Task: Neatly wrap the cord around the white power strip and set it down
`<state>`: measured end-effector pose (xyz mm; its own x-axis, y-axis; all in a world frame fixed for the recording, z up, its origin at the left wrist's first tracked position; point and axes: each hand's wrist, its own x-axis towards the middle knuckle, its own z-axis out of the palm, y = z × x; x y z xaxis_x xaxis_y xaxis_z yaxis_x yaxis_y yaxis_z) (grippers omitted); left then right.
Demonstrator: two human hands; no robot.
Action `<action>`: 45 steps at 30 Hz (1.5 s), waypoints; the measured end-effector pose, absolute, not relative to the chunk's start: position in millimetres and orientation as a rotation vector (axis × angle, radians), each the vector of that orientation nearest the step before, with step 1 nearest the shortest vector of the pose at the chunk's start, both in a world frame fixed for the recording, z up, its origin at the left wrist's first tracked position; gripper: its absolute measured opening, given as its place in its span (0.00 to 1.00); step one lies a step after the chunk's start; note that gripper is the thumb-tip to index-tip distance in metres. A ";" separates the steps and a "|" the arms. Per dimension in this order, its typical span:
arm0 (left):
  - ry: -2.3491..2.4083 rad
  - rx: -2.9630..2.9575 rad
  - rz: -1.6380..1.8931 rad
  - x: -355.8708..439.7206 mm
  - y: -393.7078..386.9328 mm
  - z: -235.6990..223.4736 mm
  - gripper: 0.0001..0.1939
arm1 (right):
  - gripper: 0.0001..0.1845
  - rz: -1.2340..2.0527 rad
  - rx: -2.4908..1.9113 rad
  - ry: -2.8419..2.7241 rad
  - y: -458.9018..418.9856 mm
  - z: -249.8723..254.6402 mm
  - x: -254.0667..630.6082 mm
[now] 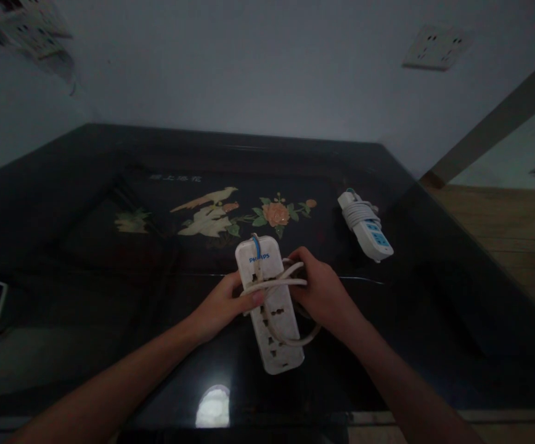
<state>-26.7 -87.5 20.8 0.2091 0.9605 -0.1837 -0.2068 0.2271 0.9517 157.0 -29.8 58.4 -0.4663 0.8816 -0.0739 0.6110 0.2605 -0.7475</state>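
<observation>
White power strip (pixel 282 302) is held over the near part of the dark bench (pixel 156 345), slightly angled; whether its underside touches can't be told. Left hand (pixel 224 305): strip is clamped at its left edge, thumb pressed over the face and cable, other fingers mostly hidden. Right hand (pixel 320 293): cable (pixel 295 282) loops are gripped by curled fingers beside the strip's right edge (fingertips partly hidden). Likely failure: loops get sprung loose if the left thumb is lifted, since no tie is seen. Lower loop is bowed past the right edge, so could be snagged. If the cable is pulled against a slack left grip, the strip could be twisted or dropped
</observation>
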 end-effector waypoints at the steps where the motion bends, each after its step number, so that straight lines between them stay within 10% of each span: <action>1: 0.995 0.981 1.023 -26.8 -87.6 20.6 0.23 | 0.13 1.012 -1.375 -2.186 -30.4 58.0 156.4; 8: 1.022 0.929 1.046 -26.1 -87.6 18.4 0.22 | 0.16 0.901 -1.384 -2.220 -29.5 53.7 154.9; 27: 0.960 0.662 1.093 -24.9 -83.4 19.2 0.21 | 0.28 1.910 -0.778 -1.950 -13.9 62.6 186.2; 45: 0.961 0.776 1.076 -24.9 -83.7 16.1 0.21 | 0.22 1.228 -1.156 -2.056 -26.9 48.3 162.0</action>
<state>-24.9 -83.7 16.1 0.1718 0.9520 -0.2533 -0.3587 0.3000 0.8839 162.0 -26.9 48.3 -0.5297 0.8479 -0.0198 0.4193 0.2415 -0.8751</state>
